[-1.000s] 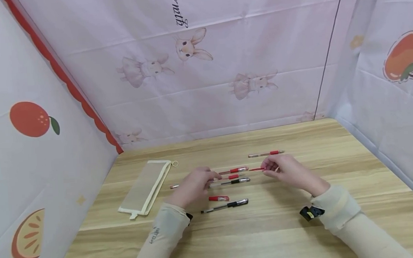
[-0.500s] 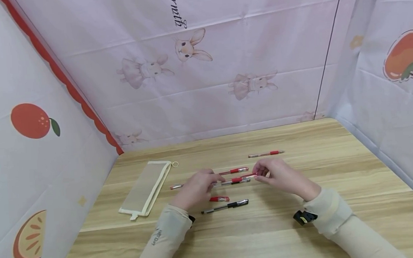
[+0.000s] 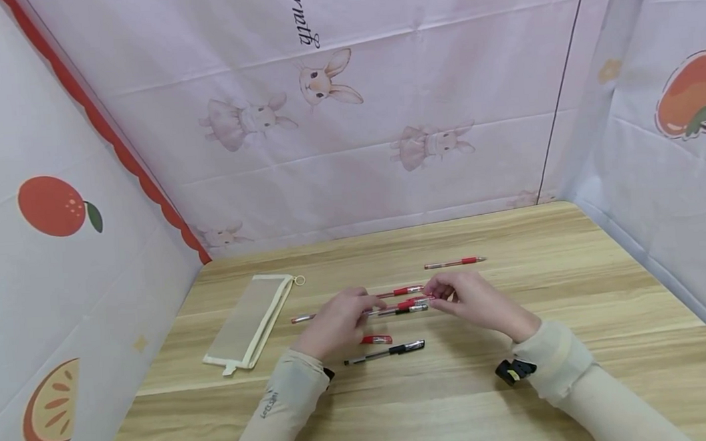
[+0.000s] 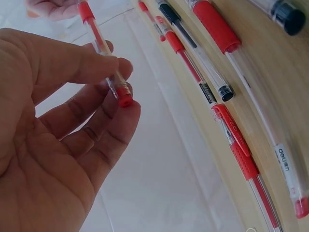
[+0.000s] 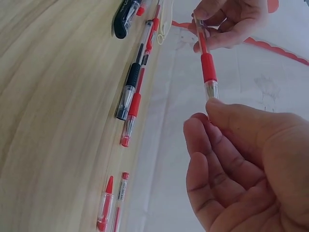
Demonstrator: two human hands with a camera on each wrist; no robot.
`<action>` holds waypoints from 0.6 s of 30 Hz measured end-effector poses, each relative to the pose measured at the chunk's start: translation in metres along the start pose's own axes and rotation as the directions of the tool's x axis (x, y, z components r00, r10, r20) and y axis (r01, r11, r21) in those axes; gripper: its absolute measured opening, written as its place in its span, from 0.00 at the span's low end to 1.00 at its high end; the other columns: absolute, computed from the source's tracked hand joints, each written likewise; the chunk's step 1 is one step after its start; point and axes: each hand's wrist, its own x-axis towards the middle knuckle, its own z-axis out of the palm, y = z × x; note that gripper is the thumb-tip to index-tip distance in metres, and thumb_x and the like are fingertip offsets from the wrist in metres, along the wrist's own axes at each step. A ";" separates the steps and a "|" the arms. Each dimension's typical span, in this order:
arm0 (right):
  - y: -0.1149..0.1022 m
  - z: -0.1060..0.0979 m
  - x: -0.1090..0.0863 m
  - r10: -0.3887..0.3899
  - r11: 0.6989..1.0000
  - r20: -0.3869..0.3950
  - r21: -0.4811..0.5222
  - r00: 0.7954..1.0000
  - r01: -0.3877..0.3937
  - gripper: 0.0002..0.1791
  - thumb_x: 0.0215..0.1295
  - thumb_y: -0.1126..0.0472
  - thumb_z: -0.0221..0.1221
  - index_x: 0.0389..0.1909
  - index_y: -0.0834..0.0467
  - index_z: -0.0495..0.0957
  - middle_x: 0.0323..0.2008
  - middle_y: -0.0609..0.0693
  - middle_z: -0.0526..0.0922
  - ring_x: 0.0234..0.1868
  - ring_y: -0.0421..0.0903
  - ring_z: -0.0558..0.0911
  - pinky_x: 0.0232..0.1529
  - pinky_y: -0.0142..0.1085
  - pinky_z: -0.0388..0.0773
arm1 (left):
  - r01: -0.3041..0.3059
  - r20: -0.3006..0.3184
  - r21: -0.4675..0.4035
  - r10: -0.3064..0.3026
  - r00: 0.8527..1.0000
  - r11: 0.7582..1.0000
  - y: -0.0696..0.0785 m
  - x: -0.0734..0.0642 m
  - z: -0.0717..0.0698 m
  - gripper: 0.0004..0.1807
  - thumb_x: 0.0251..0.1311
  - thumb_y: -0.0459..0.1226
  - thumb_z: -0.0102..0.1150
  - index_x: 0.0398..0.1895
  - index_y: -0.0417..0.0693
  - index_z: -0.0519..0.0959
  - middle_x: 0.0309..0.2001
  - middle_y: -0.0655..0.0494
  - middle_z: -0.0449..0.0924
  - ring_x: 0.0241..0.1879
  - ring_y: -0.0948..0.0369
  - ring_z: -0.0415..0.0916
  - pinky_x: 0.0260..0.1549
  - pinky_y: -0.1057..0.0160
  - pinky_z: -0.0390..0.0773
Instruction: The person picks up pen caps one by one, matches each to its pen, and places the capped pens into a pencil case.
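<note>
Backdrop: pale cloth [image 3: 364, 200] printed with rabbits, side walls printed with fruit.
Table: wood-grain tabletop [image 3: 435, 409] with pens lying across its middle.
Left arm: pale sleeve [image 3: 292, 383], lettered near the cuff, reaching forward and inward from the near edge.
Left hand: over the pens, fingers toward the right; thumb and fingertips pinch the rear, red-plugged end of a red gel pen [image 5: 208, 67].
Left fingers: bent, their tips gathered beneath the barrel.
Right arm: rolled cuff [image 3: 560, 356], black wrist device [image 3: 515, 370] below it, reaching in from the near right.
Right hand [image 3: 474, 301]: facing the left one, thumb and forefinger pinching the pen's clear front end; other fingers loosely curled. Whether a cap sits inside that pinch is hidden.
Held pen: raised above the tabletop, spanning both hands, red grip showing between them.
Behind the hands: a capped red pen [image 3: 407, 290]; farther back, an uncapped red pen [image 3: 455, 263].
Below the held pen: a black gel pen [image 3: 402, 310].
Nearer: a red cap [image 3: 377, 340] partly hidden by the left hand, then a capped black pen [image 3: 386, 352].
Pouch: cream-edged mesh zip pouch [image 3: 247, 319] lying flat, left of the pens.
</note>
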 end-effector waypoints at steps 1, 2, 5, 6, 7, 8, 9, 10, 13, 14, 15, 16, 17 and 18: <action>0.001 0.000 0.000 0.001 1.000 -0.001 0.002 1.000 -0.001 0.07 0.72 0.63 0.68 0.48 0.57 0.87 0.36 0.42 0.88 0.37 0.35 0.82 0.38 0.30 0.82 | -0.014 -0.008 0.001 0.014 1.000 1.000 0.000 0.000 0.000 0.22 0.67 0.24 0.61 0.58 0.55 0.88 0.42 0.56 0.84 0.36 0.63 0.73 0.39 0.66 0.80; 0.001 0.000 0.000 0.002 1.000 -0.002 0.007 1.000 -0.002 0.07 0.72 0.62 0.69 0.48 0.57 0.88 0.36 0.42 0.88 0.36 0.35 0.82 0.38 0.30 0.82 | -0.029 -0.018 0.003 0.029 0.999 1.000 0.000 0.001 0.000 0.20 0.68 0.26 0.63 0.57 0.54 0.88 0.41 0.57 0.84 0.35 0.64 0.73 0.38 0.67 0.80; 0.001 0.000 0.000 0.010 1.000 -0.007 0.015 1.000 -0.010 0.06 0.71 0.61 0.70 0.46 0.55 0.88 0.35 0.41 0.87 0.35 0.36 0.81 0.38 0.30 0.81 | -0.069 -0.047 0.012 0.069 0.996 0.998 -0.001 0.002 0.001 0.15 0.70 0.30 0.68 0.55 0.53 0.89 0.39 0.60 0.83 0.34 0.66 0.74 0.37 0.68 0.81; 0.001 -0.001 0.000 0.011 1.000 -0.009 0.018 1.000 -0.011 0.06 0.71 0.61 0.70 0.46 0.55 0.88 0.35 0.41 0.87 0.35 0.36 0.81 0.38 0.30 0.81 | -0.079 -0.056 0.011 0.080 0.995 0.997 -0.001 0.002 0.001 0.14 0.70 0.31 0.69 0.55 0.53 0.89 0.39 0.60 0.83 0.34 0.66 0.75 0.37 0.68 0.81; 0.001 -0.001 0.000 0.013 1.000 -0.011 0.022 1.000 -0.012 0.06 0.70 0.61 0.71 0.45 0.54 0.88 0.35 0.41 0.87 0.35 0.36 0.81 0.38 0.30 0.81 | -0.086 -0.063 0.012 0.086 0.994 0.996 -0.002 0.003 0.001 0.13 0.70 0.32 0.70 0.54 0.53 0.89 0.39 0.61 0.83 0.34 0.66 0.75 0.37 0.68 0.81; 0.001 -0.001 0.001 0.013 1.000 -0.015 0.024 1.000 -0.013 0.05 0.70 0.62 0.71 0.44 0.54 0.88 0.35 0.41 0.87 0.35 0.36 0.81 0.38 0.30 0.81 | -0.092 -0.073 0.015 0.092 0.993 0.996 -0.002 0.003 0.001 0.13 0.69 0.32 0.70 0.54 0.53 0.90 0.39 0.61 0.83 0.34 0.67 0.75 0.37 0.69 0.81; 0.001 -0.001 0.001 0.013 1.000 -0.017 0.026 1.000 -0.013 0.05 0.69 0.62 0.71 0.44 0.54 0.88 0.35 0.41 0.87 0.35 0.36 0.81 0.38 0.30 0.81 | -0.098 -0.081 0.021 0.100 0.992 0.995 -0.003 0.003 0.001 0.13 0.69 0.32 0.70 0.54 0.54 0.90 0.39 0.62 0.83 0.34 0.67 0.75 0.37 0.69 0.81; 0.001 -0.002 0.001 0.010 0.999 -0.019 0.031 1.000 -0.009 0.05 0.69 0.62 0.71 0.44 0.54 0.88 0.35 0.41 0.87 0.35 0.35 0.81 0.38 0.30 0.81 | -0.108 -0.090 0.026 0.110 0.990 0.994 -0.003 0.004 0.001 0.13 0.69 0.32 0.70 0.54 0.54 0.90 0.39 0.62 0.83 0.34 0.67 0.75 0.36 0.69 0.81; 0.000 -0.003 0.001 0.000 0.999 -0.027 0.047 1.000 0.002 0.05 0.68 0.63 0.72 0.42 0.53 0.88 0.34 0.41 0.87 0.35 0.36 0.81 0.38 0.30 0.81 | -0.144 -0.112 0.059 0.150 0.982 0.988 -0.004 0.005 0.001 0.13 0.69 0.31 0.70 0.53 0.54 0.90 0.38 0.62 0.84 0.34 0.67 0.74 0.36 0.70 0.79; 0.000 -0.003 0.001 -0.003 0.999 -0.027 0.051 1.000 0.005 0.05 0.67 0.63 0.73 0.41 0.53 0.88 0.34 0.41 0.87 0.34 0.36 0.81 0.38 0.30 0.81 | -0.154 -0.115 0.071 0.162 0.980 0.985 -0.005 0.006 0.001 0.14 0.69 0.31 0.70 0.53 0.54 0.91 0.38 0.62 0.84 0.34 0.67 0.73 0.35 0.71 0.79; 0.000 -0.003 0.001 -0.006 0.998 -0.027 0.058 1.000 0.007 0.05 0.67 0.63 0.73 0.41 0.53 0.88 0.34 0.41 0.87 0.34 0.37 0.81 0.37 0.30 0.81 | -0.166 -0.115 0.080 0.174 0.978 0.983 -0.005 0.007 0.001 0.14 0.69 0.30 0.70 0.53 0.54 0.91 0.37 0.62 0.83 0.34 0.67 0.73 0.35 0.71 0.78; 0.000 -0.003 0.001 -0.007 0.998 -0.028 0.065 1.000 0.009 0.05 0.66 0.63 0.73 0.40 0.52 0.88 0.34 0.41 0.87 0.34 0.37 0.81 0.37 0.30 0.81 | -0.175 -0.110 0.087 0.184 0.977 0.981 -0.005 0.008 0.000 0.14 0.69 0.30 0.69 0.53 0.54 0.91 0.37 0.62 0.83 0.34 0.67 0.72 0.35 0.71 0.78; -0.001 -0.004 0.001 -0.007 0.998 -0.029 0.069 1.000 0.009 0.05 0.66 0.64 0.74 0.40 0.52 0.88 0.34 0.41 0.87 0.34 0.37 0.81 0.37 0.30 0.81 | -0.183 -0.105 0.093 0.192 0.976 0.979 -0.005 0.009 0.000 0.14 0.69 0.29 0.69 0.53 0.53 0.91 0.37 0.63 0.83 0.34 0.67 0.72 0.36 0.71 0.77; -0.001 -0.004 0.001 -0.010 0.997 -0.030 0.074 0.999 0.012 0.05 0.66 0.64 0.74 0.39 0.52 0.88 0.34 0.41 0.87 0.34 0.37 0.81 0.37 0.30 0.81 | -0.191 -0.099 0.097 0.201 0.975 0.977 -0.005 0.010 -0.001 0.14 0.69 0.29 0.69 0.53 0.53 0.91 0.37 0.62 0.83 0.34 0.67 0.71 0.36 0.70 0.77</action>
